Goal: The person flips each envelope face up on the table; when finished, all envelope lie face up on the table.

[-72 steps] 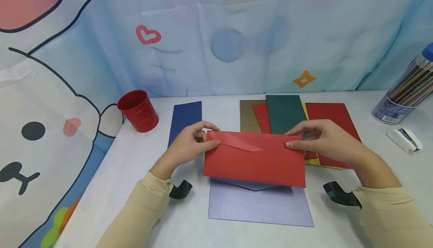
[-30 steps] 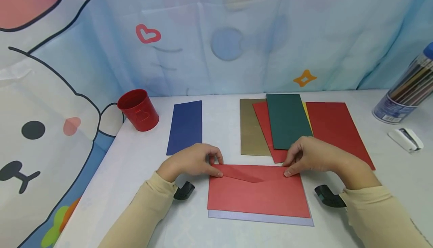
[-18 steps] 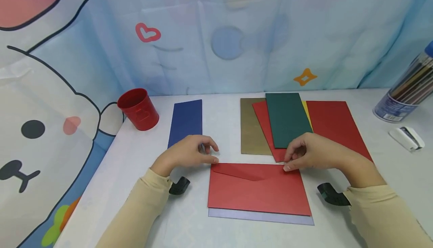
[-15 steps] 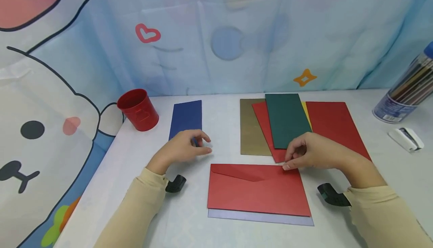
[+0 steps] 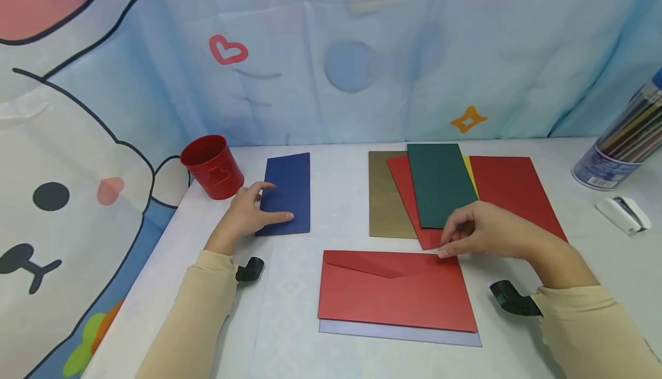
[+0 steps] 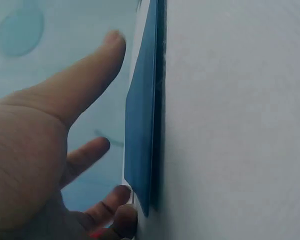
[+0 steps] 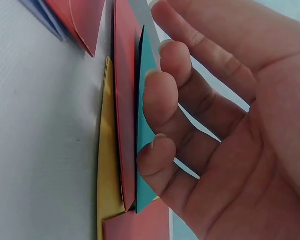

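Observation:
My left hand (image 5: pixel 247 213) is spread over the left side of the dark blue envelope (image 5: pixel 289 189), thumb reaching across its lower part. In the left wrist view the blue envelope (image 6: pixel 140 130) lies almost flat, its edge slightly raised, with the fingertips beside its far end. A red envelope (image 5: pixel 393 298), flap side up, lies on a lilac envelope (image 5: pixel 403 334) that peeks out below it. My right hand (image 5: pixel 486 232) hovers at the red envelope's upper right corner with loosely curled fingers. In the right wrist view nothing sits between those fingers.
Behind the right hand overlap a gold envelope (image 5: pixel 388 207), a green envelope (image 5: pixel 439 184), red ones and a yellow one. A red cup (image 5: pixel 214 172) stands at the back left. At right are a pencil tube (image 5: pixel 612 155) and a white stapler (image 5: pixel 623 215).
The red envelope was lowered onto the lilac one. My left hand let go of it and moved left to the blue envelope. The right hand stays by its corner, no longer pinching.

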`<state>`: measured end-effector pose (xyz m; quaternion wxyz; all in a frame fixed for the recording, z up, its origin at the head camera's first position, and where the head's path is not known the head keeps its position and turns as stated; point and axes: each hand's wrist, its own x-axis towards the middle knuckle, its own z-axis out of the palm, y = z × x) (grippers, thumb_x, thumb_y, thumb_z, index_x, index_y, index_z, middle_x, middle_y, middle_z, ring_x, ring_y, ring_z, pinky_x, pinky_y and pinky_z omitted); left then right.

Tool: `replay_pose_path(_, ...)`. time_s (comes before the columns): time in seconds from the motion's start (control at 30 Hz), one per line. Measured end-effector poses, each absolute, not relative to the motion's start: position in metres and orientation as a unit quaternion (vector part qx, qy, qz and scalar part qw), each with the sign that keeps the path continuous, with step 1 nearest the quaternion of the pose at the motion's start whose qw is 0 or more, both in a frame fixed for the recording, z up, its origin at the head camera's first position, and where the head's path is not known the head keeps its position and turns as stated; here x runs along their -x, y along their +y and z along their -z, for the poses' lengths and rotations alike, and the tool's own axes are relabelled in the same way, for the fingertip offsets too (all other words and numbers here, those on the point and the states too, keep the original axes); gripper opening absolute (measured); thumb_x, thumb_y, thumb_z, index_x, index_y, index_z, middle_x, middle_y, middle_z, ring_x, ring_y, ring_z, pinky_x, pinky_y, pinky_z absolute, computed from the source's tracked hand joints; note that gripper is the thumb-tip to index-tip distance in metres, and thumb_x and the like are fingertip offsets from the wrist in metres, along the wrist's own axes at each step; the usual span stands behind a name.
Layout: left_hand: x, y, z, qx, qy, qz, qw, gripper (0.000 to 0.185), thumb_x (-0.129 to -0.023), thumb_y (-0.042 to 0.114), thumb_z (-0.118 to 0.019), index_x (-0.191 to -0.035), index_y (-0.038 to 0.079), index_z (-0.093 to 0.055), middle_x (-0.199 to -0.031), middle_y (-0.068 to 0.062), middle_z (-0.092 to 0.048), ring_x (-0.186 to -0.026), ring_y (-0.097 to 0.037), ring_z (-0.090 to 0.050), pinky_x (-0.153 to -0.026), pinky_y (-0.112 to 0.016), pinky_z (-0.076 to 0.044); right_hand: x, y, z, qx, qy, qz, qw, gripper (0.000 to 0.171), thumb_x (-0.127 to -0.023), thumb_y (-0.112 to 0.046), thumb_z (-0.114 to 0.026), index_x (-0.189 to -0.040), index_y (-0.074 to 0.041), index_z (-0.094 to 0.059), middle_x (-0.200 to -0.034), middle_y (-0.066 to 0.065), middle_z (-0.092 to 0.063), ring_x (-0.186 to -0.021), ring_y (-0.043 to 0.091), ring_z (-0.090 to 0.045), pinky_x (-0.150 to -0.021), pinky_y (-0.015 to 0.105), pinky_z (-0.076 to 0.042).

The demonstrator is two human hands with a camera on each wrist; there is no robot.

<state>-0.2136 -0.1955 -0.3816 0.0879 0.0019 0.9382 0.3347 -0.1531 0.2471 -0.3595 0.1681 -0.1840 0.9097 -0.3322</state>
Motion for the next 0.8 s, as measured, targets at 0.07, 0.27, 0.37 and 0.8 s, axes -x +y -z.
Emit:
replay_pose_path(0.07,0.2134,-0.1955,0.3814,0.004,0.943,-0.320,0.097,0.091,-0.074,0.045,-0.088,-0.150,0.023,-0.043,-0.145,-0.019,-0.038,-0.134,-0.037,-0.038,-0.097,-0.058,-0.046,0.1527,0.2479,0.3595,0.186,0.908,0.335,0.169,0.021,-0.077,-0.033,-0.088,-0.086,-0.019,-0.077,-0.077,-0.003,-0.064,-0.072,0.018,-0.058,-0.061,0.028,-0.050)
replay_pose_path(0.27,0.2132,-0.1932,0.3812,0.018,0.941,-0.319,0.108,0.104,-0.070,0.036,-0.093,-0.155,0.026,-0.035,-0.149,-0.019,-0.038,-0.134,-0.040,-0.041,-0.098,-0.060,-0.044,0.1525,0.2486,0.3586,0.188,0.905,0.340,0.174,0.021,-0.077,-0.033,-0.089,-0.086,-0.018,-0.077,-0.077,-0.003,-0.064,-0.071,0.018,-0.058,-0.061,0.028,-0.050)
replay_pose_path(0.37,0.2126,-0.1909,0.3789,0.034,0.937,-0.329,0.109,0.107,-0.070,0.032,-0.093,-0.157,0.025,-0.031,-0.149,-0.019,-0.042,-0.132,-0.039,-0.044,-0.099,-0.060,-0.044,0.1528,0.2485,0.3583,0.188,0.905,0.339,0.176,0.021,-0.077,-0.032,-0.089,-0.086,-0.018,-0.077,-0.077,-0.002,-0.064,-0.072,0.019,-0.058,-0.061,0.029,-0.051)
replay_pose_path(0.8,0.2117,-0.1870,0.3745,0.056,0.940,-0.310,0.132,0.113,-0.070,0.038,-0.092,-0.160,0.027,-0.025,-0.140,-0.020,-0.049,-0.124,-0.039,-0.048,-0.099,-0.060,-0.042,0.1531,0.2488,0.3592,0.182,0.906,0.335,0.183,0.022,-0.077,-0.033,-0.089,-0.086,-0.018,-0.077,-0.076,-0.001,-0.063,-0.072,0.019,-0.058,-0.060,0.029,-0.050)
